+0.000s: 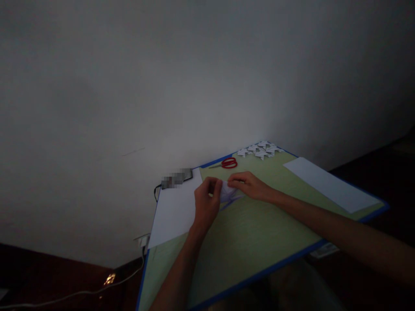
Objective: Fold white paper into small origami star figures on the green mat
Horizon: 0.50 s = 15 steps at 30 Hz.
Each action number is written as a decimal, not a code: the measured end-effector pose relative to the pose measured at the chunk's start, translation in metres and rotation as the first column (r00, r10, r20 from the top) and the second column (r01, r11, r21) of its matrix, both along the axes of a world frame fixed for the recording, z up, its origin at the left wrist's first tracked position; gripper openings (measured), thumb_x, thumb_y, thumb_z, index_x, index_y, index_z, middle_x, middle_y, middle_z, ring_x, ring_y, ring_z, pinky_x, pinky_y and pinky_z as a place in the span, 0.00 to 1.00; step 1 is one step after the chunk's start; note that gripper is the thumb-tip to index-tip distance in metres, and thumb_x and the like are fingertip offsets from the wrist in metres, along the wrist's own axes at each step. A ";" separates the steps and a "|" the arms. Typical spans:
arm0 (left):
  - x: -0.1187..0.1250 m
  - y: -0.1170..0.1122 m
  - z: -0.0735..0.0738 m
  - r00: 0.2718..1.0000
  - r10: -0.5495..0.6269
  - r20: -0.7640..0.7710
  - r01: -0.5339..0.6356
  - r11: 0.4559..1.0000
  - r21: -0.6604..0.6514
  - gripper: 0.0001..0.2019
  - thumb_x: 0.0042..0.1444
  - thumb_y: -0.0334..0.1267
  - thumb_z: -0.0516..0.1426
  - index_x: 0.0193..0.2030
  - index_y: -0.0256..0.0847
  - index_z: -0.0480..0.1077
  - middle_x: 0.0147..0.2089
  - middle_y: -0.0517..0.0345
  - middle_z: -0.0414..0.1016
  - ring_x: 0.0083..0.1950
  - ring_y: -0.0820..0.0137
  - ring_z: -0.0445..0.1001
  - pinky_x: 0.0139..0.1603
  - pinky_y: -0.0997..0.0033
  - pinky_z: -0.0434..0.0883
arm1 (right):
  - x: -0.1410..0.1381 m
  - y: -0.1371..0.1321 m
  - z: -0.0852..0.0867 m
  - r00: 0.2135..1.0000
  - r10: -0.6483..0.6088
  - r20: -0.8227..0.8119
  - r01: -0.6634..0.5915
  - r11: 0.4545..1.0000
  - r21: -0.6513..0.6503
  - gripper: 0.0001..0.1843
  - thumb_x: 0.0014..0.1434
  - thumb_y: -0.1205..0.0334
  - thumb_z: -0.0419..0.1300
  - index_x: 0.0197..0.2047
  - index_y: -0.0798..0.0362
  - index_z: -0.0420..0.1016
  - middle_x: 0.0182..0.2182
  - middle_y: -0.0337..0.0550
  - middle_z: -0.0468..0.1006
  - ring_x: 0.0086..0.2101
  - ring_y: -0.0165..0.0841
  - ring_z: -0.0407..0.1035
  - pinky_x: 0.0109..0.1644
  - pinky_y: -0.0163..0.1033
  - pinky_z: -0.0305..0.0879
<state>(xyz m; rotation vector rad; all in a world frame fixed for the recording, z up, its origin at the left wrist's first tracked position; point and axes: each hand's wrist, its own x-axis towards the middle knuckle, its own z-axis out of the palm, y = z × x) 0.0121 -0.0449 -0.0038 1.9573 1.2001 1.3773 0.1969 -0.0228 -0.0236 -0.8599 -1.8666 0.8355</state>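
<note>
Between my two hands, over the middle of the table, is a small piece of folded white paper (225,192). My left hand (208,196) pinches its left side between thumb and fingers. On the right edge, the fingertips of my right hand (245,183) close on the same paper. Dark shadow falls on the tabletop just below it. Beyond my hands lies a pair of scissors with red handles (229,163), blades pointing left. Several folded white paper shapes with pointed corners (262,152) are grouped at the far corner.
The pale green table (259,229) has a blue edge and stands against a grey wall (194,77). White sheets (173,211) lie on the left, and a long white sheet (330,183) on the right. A phone-like device (187,174) with a cable rests at the back left.
</note>
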 end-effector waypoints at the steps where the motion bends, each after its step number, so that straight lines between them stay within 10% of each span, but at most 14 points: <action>1: 0.000 0.001 0.000 1.000 0.002 0.004 -0.002 1.000 0.000 0.09 0.62 0.42 0.58 0.34 0.39 0.71 0.28 0.60 0.73 0.29 0.73 0.71 0.32 0.75 0.67 | -0.001 0.000 0.000 1.000 -0.011 -0.006 0.011 1.000 0.013 0.14 0.64 0.56 0.57 0.32 0.56 0.77 0.28 0.41 0.75 0.31 0.32 0.67 0.34 0.35 0.61; 7: -0.002 0.005 -0.004 0.997 0.021 0.069 -0.017 0.998 -0.054 0.11 0.60 0.45 0.59 0.35 0.39 0.72 0.29 0.60 0.74 0.30 0.73 0.71 0.32 0.75 0.66 | -0.003 -0.002 0.001 0.987 -0.077 -0.140 0.082 0.996 0.028 0.14 0.60 0.55 0.64 0.47 0.53 0.80 0.35 0.44 0.82 0.34 0.34 0.74 0.39 0.37 0.68; 15: -0.001 0.006 -0.005 0.994 0.015 0.108 -0.005 0.996 -0.089 0.12 0.59 0.46 0.61 0.36 0.39 0.74 0.30 0.59 0.76 0.31 0.72 0.72 0.32 0.74 0.67 | 0.001 -0.001 0.006 0.988 -0.090 -0.125 0.101 0.991 0.083 0.10 0.59 0.55 0.65 0.39 0.52 0.83 0.34 0.44 0.82 0.34 0.34 0.73 0.38 0.38 0.67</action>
